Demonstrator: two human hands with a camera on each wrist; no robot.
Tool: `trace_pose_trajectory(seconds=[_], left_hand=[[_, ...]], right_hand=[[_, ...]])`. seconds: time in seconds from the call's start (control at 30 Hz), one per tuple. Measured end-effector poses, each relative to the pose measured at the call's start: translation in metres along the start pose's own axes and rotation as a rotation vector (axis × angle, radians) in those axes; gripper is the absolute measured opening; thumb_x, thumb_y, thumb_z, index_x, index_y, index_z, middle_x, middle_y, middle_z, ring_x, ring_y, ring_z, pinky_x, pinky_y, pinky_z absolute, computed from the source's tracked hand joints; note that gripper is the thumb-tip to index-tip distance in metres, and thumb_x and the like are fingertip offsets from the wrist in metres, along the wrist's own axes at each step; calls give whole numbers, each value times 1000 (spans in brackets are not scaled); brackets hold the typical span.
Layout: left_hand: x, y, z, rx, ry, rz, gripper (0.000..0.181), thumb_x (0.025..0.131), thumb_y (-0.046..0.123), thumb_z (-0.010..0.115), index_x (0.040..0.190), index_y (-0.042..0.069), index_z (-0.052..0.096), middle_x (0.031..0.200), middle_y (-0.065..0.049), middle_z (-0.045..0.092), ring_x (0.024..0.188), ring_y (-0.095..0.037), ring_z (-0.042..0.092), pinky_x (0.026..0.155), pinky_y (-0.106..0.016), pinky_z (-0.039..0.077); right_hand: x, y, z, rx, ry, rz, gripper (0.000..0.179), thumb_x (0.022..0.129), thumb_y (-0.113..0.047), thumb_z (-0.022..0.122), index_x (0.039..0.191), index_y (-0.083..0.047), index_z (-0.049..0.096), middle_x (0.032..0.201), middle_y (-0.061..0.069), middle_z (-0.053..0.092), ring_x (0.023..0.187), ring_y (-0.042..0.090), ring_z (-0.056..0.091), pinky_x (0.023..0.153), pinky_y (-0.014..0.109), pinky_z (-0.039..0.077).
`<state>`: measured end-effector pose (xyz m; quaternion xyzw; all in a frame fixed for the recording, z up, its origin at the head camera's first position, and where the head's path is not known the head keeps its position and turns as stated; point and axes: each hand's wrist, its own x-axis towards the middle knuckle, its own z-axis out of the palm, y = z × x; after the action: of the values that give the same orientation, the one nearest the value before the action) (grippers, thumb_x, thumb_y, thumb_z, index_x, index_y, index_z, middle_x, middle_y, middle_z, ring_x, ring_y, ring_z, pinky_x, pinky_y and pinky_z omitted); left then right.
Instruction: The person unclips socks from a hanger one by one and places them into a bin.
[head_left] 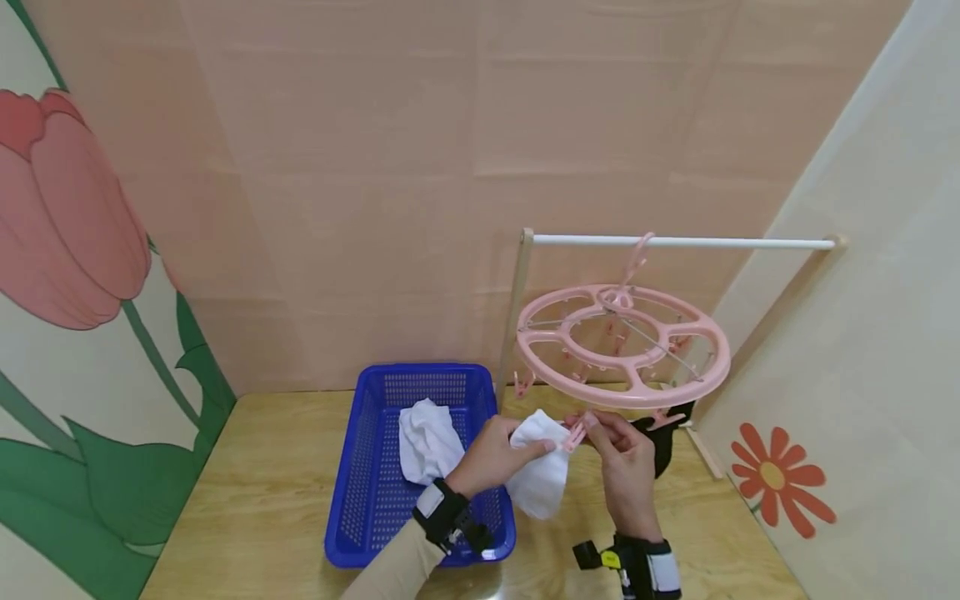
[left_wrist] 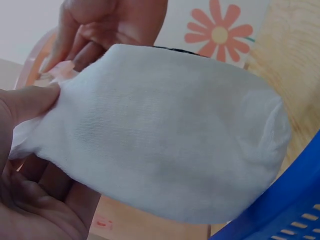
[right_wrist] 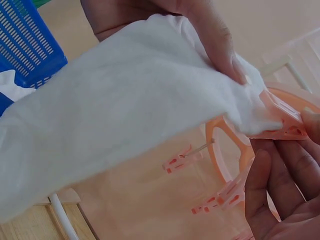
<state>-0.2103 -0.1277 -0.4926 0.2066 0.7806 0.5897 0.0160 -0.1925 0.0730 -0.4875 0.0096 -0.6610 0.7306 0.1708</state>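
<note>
A soft white cloth sock hangs between the two hands, just right of the blue perforated plastic basket and above the pale wooden desk. The left hand has its grip closed on the sock, thumb on top, near the narrowed end. The right hand pinches a small pink plastic clothes peg set at that same end; whether the peg bites the fabric firmly is hard to tell. Beyond them, a round pink plastic hanger hangs from a white rod, with a black cloth item under its near right edge. Another white cloth lies in the basket.

The sock should handle as very light, limp and hard to damage, giving no stiffness of its own, so the loose end will likely swing or fold. It is best held flat close to the narrowed edge, leaving a margin for the peg, which is better squeezed at its handles.
</note>
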Motion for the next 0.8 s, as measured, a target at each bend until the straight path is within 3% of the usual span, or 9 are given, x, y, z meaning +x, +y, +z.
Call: trace_pose_trajectory(seconds=[0.23, 0.5, 0.8], left_hand=[[-2, 11, -13, 22, 26, 23, 27, 93, 32, 80, 85, 7, 79, 79, -8, 78, 61, 2, 62, 54, -20, 49], [3, 14, -28, 30, 58, 51, 25, 95, 33, 78, 91, 8, 80, 83, -6, 78, 66, 1, 63, 59, -20, 50], [4, 15, -49, 19, 133, 34, 23, 96, 32, 77, 95, 10, 80, 83, 1, 74, 68, 0, 60, 62, -22, 51]], right_hand=[[-1, 0, -1, 41, -11, 0, 29, 103, -13, 67, 119, 12, 69, 93, 4, 83, 84, 12, 79, 80, 28, 63], [-1, 1, 0, 35, -11, 27, 31, 103, -18, 68, 117, 9, 70, 95, 6, 83, 84, 16, 80, 81, 30, 64], [-2, 3, -1, 100, -44, -22, 32, 103, -13, 67, 117, 15, 67, 94, 12, 82, 86, 24, 81, 79, 33, 64]])
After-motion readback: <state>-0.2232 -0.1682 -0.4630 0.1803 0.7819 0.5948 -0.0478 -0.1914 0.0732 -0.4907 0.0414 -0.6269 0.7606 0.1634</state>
